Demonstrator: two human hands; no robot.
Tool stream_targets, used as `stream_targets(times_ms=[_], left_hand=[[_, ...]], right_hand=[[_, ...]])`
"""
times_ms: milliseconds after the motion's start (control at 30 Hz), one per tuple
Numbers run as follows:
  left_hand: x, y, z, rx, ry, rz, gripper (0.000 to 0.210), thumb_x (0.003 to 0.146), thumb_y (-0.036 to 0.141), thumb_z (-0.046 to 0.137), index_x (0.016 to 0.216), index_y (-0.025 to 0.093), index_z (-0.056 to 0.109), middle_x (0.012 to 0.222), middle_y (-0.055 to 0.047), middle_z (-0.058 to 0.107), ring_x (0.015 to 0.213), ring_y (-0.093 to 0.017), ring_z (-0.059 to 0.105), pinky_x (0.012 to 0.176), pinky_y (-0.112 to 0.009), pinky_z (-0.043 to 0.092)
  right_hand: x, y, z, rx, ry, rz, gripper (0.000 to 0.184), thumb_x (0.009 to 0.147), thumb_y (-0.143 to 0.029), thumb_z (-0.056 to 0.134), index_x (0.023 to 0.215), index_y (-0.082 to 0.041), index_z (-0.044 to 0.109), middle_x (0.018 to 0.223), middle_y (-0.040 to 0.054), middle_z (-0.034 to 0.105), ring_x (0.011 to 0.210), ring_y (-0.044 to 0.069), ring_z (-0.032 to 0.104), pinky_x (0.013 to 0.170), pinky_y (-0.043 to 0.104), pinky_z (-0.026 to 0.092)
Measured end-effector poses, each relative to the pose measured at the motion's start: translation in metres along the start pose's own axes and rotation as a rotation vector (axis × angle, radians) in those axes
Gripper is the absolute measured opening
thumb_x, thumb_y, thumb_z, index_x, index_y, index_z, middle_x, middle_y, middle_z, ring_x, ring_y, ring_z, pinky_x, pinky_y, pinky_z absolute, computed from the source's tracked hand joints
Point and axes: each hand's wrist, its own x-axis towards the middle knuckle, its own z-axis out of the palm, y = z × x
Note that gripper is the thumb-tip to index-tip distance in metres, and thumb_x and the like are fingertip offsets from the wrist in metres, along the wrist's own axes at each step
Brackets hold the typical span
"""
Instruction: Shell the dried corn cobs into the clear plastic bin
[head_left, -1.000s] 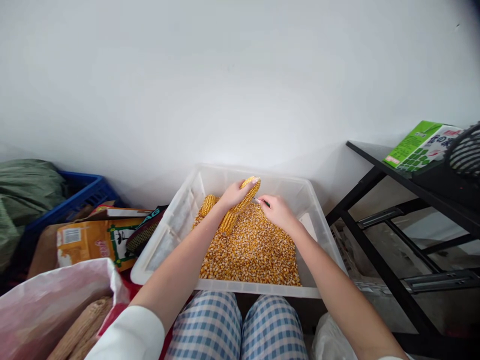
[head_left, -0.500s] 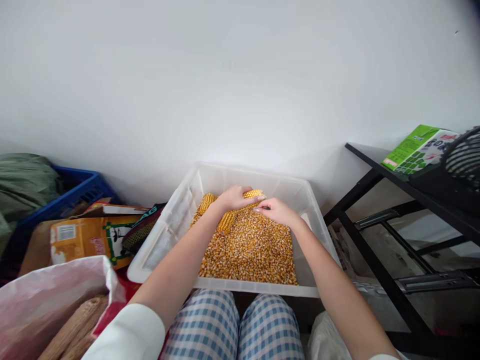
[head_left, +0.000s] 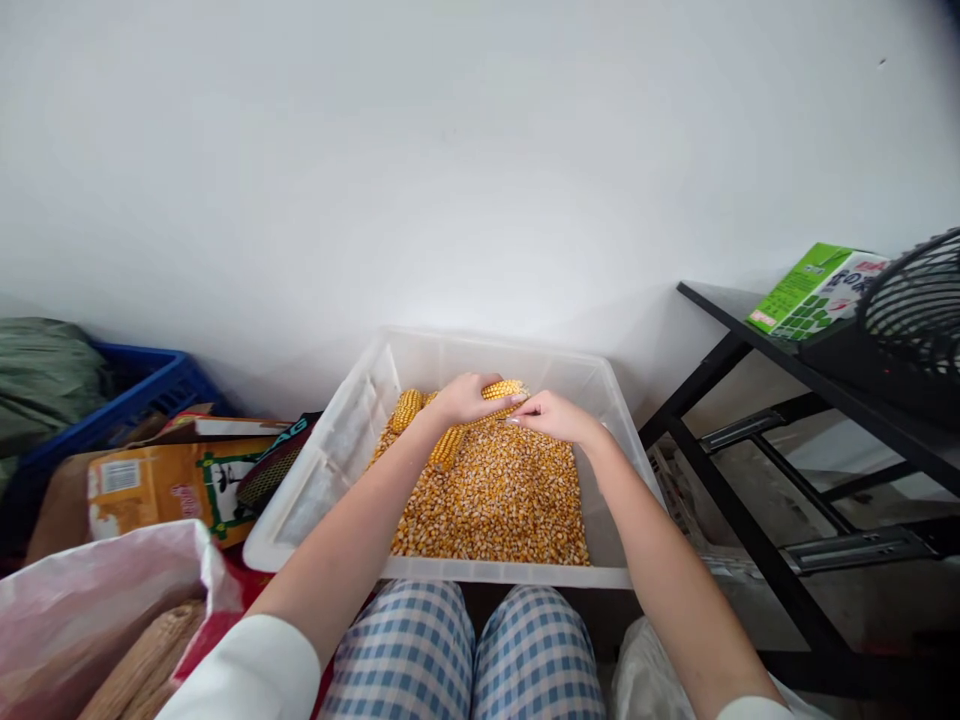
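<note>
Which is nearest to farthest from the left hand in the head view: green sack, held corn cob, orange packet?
1. Corn cob: in the left hand, over the bin.
2. Orange packet: left of the bin.
3. Green sack: far left, at the blue crate.

Plain white sleeves point(head_left: 247, 672) lie left and right of the blue-and-white gingham trousers point(head_left: 401, 650), leaving both forearms point(head_left: 356, 515) bare.
</note>
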Motion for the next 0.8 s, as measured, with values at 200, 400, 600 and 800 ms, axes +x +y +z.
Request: stream_targets(times_ms=[200,400,600,800], left_hand=[[0.000,0.002,-0.001,-0.014,0.011,-0.029,0.047,0.069,0.061,0.042,0.077,0.018,0.061,0.053,-0.001,0.053,0.051,-0.013,0.047,0.053,-0.024,0.030],[0.005,-0.005,-0.001,-0.186,0.149,-0.165,0.054,0.071,0.062,0.039,0.083,0.015,0.063,0.068,-0.003,0.060,0.066,-0.017,0.053,0.062,-0.026,0.036],[0.010,-0.010,0.001,-0.484,0.186,-0.289,0.061,0.072,0.065,0.036,0.091,0.014,0.063,0.082,-0.003,0.063,0.074,-0.018,0.055,0.066,-0.026,0.040],[0.012,-0.011,0.001,-0.541,0.194,-0.299,0.062,0.072,0.065,0.035,0.095,0.014,0.062,0.084,-0.004,0.063,0.077,-0.019,0.055,0.067,-0.026,0.041]], right_hand=[[0.002,0.004,0.005,0.036,-0.104,-0.007,0.022,0.074,-0.031,0.053,0.076,-0.015,0.068,0.055,-0.0022,0.056,0.048,0.008,0.039,0.049,0.022,0.028],[0.006,0.002,0.009,0.050,0.108,-0.004,0.026,0.078,-0.035,0.048,0.076,-0.014,0.063,0.068,0.0014,0.062,0.060,0.011,0.051,0.058,0.023,0.036],[0.005,-0.006,0.008,-0.012,0.329,-0.060,0.025,0.081,-0.030,0.043,0.081,-0.015,0.063,0.073,0.0021,0.064,0.068,0.013,0.054,0.064,0.023,0.037],[0.005,-0.009,0.012,-0.067,0.376,-0.059,0.023,0.081,-0.028,0.043,0.082,-0.016,0.063,0.071,0.0014,0.064,0.063,0.012,0.053,0.059,0.023,0.035]])
